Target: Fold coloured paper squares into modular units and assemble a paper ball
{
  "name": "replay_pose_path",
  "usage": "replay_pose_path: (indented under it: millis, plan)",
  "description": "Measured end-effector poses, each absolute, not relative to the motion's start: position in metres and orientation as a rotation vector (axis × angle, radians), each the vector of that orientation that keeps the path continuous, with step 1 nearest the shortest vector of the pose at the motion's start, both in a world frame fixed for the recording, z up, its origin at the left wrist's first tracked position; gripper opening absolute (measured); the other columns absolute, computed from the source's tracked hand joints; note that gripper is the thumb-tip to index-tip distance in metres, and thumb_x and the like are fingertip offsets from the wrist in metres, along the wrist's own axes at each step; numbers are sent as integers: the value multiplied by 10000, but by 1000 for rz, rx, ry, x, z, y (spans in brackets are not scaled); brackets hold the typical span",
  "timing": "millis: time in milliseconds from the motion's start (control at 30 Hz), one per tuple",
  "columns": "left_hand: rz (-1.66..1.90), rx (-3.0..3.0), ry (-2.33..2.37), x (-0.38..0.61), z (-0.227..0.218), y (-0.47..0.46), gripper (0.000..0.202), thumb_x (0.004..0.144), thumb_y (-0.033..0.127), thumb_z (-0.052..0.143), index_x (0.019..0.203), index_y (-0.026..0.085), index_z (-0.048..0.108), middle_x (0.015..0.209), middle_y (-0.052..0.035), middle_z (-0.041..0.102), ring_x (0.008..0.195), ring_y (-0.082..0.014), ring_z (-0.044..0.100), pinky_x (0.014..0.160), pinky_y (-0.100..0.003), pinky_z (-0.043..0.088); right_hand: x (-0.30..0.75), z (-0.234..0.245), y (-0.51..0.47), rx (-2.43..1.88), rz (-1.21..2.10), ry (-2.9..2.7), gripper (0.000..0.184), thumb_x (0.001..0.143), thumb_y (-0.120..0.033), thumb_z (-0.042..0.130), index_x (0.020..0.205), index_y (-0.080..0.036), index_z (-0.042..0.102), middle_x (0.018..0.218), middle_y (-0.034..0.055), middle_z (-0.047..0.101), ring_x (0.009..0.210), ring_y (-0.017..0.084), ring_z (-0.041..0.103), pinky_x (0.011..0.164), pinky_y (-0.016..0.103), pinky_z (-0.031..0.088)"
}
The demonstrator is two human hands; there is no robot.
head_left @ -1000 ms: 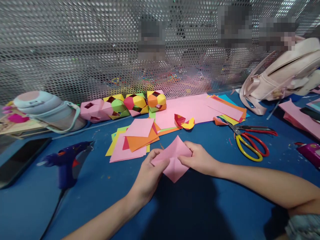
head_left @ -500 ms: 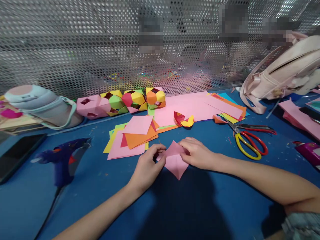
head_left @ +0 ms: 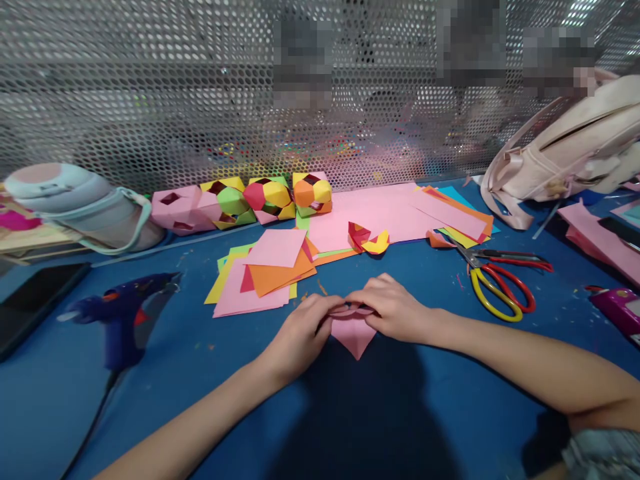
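A pink square of paper (head_left: 354,335) is held between my two hands, one corner pointing toward me. Its far part is bent over along a line between my fingertips. On the left edge, my left hand (head_left: 303,333) pinches the paper with thumb below and fingers above. My right hand (head_left: 393,308) grips the right edge the same way. The far corner is hidden under the fingers. Just beyond lies a stack of coloured paper squares (head_left: 277,248), and a small red and yellow folded paper piece (head_left: 369,240) sits behind my right hand.
Several folded paper balls (head_left: 270,200) stand along the perforated metal screen (head_left: 200,100). A blue glue gun (head_left: 123,320), a phone (head_left: 40,303) and a bottle (head_left: 85,207) are on the left. Scissors (head_left: 493,290), a backpack (head_left: 565,147) and a purple tool (head_left: 617,308) lie right.
The far corner of the pink paper, upright before, is now folded down out of sight. My hands have come closer together over the top edge.
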State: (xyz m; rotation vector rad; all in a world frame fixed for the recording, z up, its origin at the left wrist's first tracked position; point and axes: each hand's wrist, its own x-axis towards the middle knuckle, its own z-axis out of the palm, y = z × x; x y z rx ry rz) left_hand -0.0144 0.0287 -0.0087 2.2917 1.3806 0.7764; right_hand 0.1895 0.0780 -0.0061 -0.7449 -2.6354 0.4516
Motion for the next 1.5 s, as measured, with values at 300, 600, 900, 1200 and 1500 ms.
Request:
replay_pose_path:
  millis: [300, 600, 900, 1200, 1500]
  plan:
    - [654, 2570, 1144, -26, -12, 33, 265, 869, 98, 377, 1052, 181, 549, 887, -73, 641, 819, -179, 589, 741, -310, 475, 188, -2, 80, -456, 13, -2816, 228, 893, -94, 385, 1039, -123, 559, 780, 55, 653, 773, 173, 491, 725, 315, 277]
    - [593, 2754, 1151, -32, -10, 28, 237, 887, 124, 371, 1050, 171, 536, 781, -62, 613, 712, -179, 562, 645, -290, 451, 197, 21, 78, -498, -211, -2928, 206, 879, -96, 424, 762, -149, 585, 605, 36, 601, 653, 169, 449, 745, 329, 264]
    - [677, 2633, 1387, -24, -5, 26, 158, 863, 260, 445, 939, 178, 557, 694, -30, 580, 638, -175, 540, 588, -274, 425, 199, 17, 82, -657, 89, -2803, 170, 868, -143, 476, 969, -128, 612, 754, 58, 664, 723, 174, 523, 758, 340, 314]
    - [1076, 1491, 1719, -4, 11, 21, 167, 716, 327, 561, 654, 209, 461, 492, 84, 353, 424, -89, 347, 415, -205, 291, 183, 7, 73, -1104, 1006, -1891, 641, 754, -279, 645, 1307, -195, 331, 1320, 125, 424, 1152, 215, 452, 878, 363, 433]
    - [1138, 1261, 1706, -2, 7, 22, 329, 661, 338, 629, 925, 182, 508, 822, -12, 583, 630, -138, 543, 499, -225, 379, 181, 10, 74, -1135, 1307, -1865, 446, 741, -110, 526, 1177, -172, 457, 824, -2, 579, 677, 106, 540, 659, 260, 434]
